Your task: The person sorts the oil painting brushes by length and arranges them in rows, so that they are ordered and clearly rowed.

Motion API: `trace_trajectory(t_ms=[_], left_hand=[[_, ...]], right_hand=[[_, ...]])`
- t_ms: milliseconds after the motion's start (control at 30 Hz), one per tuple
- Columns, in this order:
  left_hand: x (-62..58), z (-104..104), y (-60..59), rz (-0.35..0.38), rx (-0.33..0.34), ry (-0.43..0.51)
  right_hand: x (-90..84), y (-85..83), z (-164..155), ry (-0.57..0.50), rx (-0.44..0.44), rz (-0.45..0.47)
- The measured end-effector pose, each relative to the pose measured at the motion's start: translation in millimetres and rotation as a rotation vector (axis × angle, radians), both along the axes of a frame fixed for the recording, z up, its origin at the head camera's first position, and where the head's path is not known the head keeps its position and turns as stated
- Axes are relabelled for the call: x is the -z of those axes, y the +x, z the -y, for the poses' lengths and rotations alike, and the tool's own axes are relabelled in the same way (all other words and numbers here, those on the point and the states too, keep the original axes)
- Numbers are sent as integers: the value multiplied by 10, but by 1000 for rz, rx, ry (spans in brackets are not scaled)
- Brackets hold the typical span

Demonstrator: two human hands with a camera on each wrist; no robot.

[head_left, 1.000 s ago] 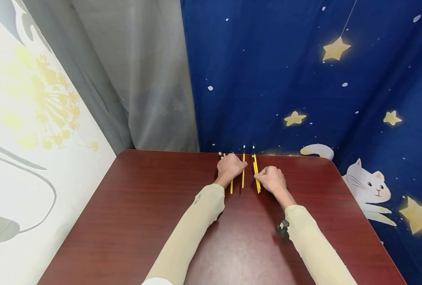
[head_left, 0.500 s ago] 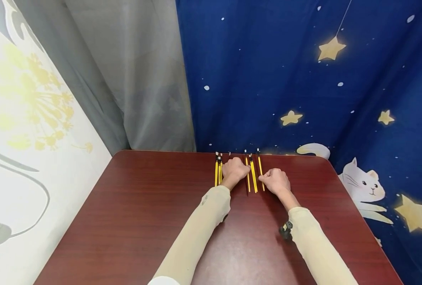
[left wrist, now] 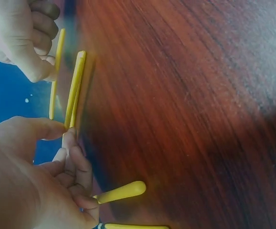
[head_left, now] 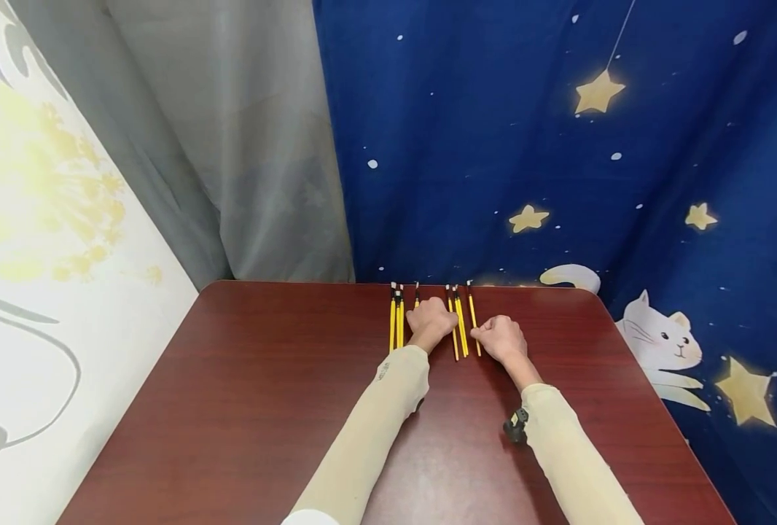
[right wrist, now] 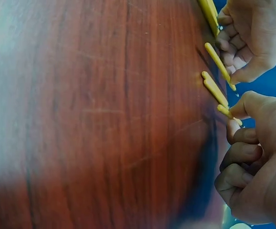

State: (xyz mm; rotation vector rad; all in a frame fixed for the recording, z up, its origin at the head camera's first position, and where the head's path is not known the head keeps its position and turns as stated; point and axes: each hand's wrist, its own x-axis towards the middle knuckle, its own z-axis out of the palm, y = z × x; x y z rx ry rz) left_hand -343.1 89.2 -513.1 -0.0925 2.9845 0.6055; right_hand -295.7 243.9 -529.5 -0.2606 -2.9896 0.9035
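Hands line up yellow brushes near the desk's (head_left: 244, 408) far edge.
Left hand (head_left: 431, 321) curled over one brush (head_left: 417, 295); right hand (head_left: 501, 337) pinches another (head_left: 472, 316) — best slid gently, keeping them parallel.

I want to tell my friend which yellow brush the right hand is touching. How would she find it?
Look at the far edge of the dark red table, below the blue star curtain. Yellow brushes lie there in a row. It is the last brush on the right, lying alone beside the right hand, touched by its thumb.
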Motion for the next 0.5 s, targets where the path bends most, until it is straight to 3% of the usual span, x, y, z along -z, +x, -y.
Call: trace_trajectory(t_ms=[167,500], left_hand=[[57,9,-2,10,-26,-14],[85,-54,-17,-74,-36,-29]], right_hand=[[66,-11,55,1,28,15],[58,-26,78,15,43,17]])
